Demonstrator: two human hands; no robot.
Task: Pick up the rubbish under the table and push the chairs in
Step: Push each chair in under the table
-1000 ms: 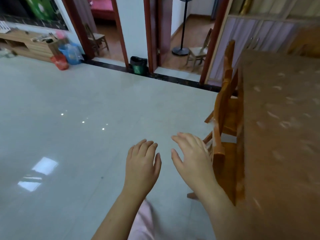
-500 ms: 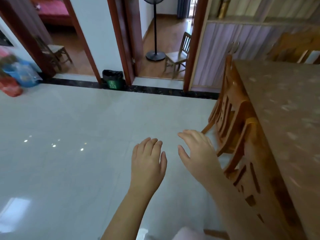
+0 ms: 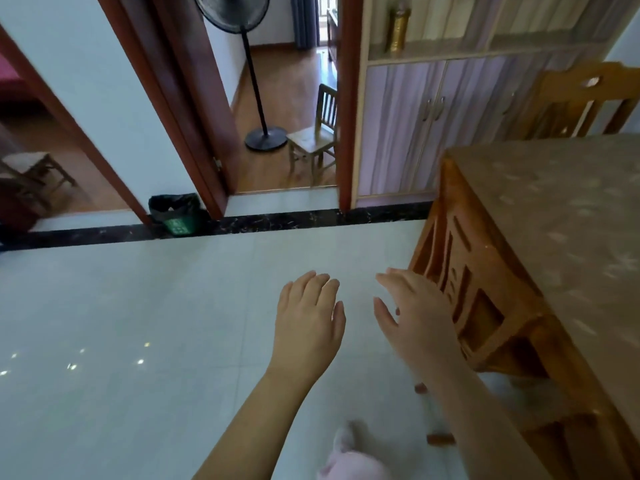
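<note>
Two bare grips hang over the glossy pale tiled floor point(image 3: 138, 323), both palm-down and holding nothing. The left grip point(image 3: 308, 323) has four straight fingers closed together, with the thumb lying alongside. The right grip point(image 3: 415, 320) is spread wider, its thumb splayed off from straight fingers. Its outer edge sits just beside an orange-brown carved wooden chair point(image 3: 485, 289); whether skin meets wood I cannot tell.

That chair's slotted back stands tight against the edge of the worktop point(image 3: 554, 237), a long slab under a brown cloth with pale flecks, to the right of both grips. The space under the worktop is hidden behind the chair back. A second chair of the same orange-brown wood point(image 3: 581, 98) stands at the worktop's far end, well beyond the right grip. Nearer than the right grip, at the bottom right, more wood shows, too blurred to count.

Far ahead of the left grip are one green bin with a black liner point(image 3: 175, 213), one black pedestal fan point(image 3: 256, 81) and one small pale slatted chair point(image 3: 317, 136). Ahead of the right grip stands one lilac striped cabinet point(image 3: 415, 126).
</note>
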